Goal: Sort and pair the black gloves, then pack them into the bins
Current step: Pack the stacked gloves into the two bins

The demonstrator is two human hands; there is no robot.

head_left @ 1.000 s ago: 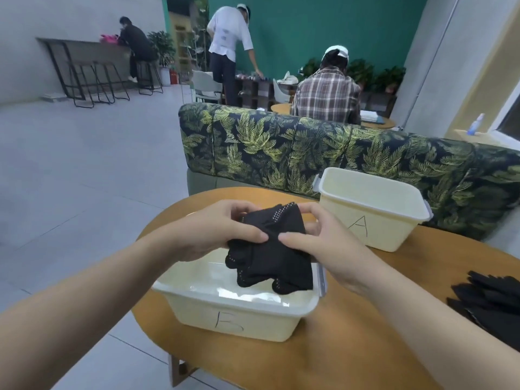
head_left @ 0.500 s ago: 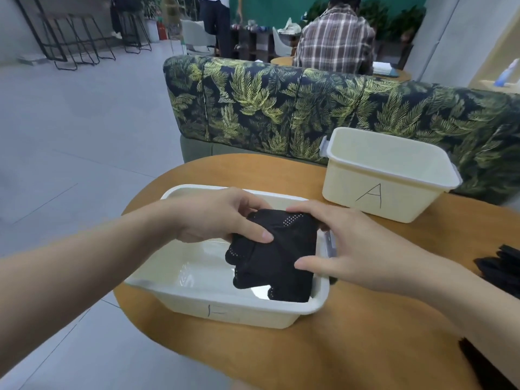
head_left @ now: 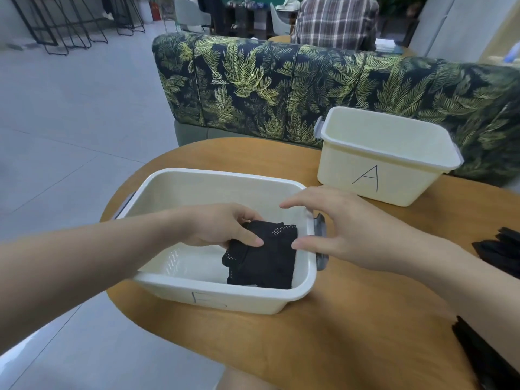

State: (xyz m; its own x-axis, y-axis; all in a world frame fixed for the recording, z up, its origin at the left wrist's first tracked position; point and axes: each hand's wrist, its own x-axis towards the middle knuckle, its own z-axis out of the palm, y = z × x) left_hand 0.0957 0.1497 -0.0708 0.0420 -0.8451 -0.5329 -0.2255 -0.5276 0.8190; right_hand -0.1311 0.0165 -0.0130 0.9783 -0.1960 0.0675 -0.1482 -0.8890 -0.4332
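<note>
The folded black gloves are inside the near bin, at its right end, low against the right wall. I see only the head view. In it my left hand reaches down into this bin and pinches the upper left edge of the gloves, the thumb on top and the other fingers curled under the fabric. My right hand is over the right rim of the same bin, with the fingers spread and relaxed; it holds nothing, and its thumb tip is just beside the right edge of the gloves. Whether it touches them I cannot tell.

The near bin stands on the round wooden table and has a hand-written letter on its front wall, partly hidden. The second bin, marked A, stands farther back on the right, apart from the first one. More black gloves lie on the table at the right edge. Behind the table there is a sofa with a leaf pattern.
</note>
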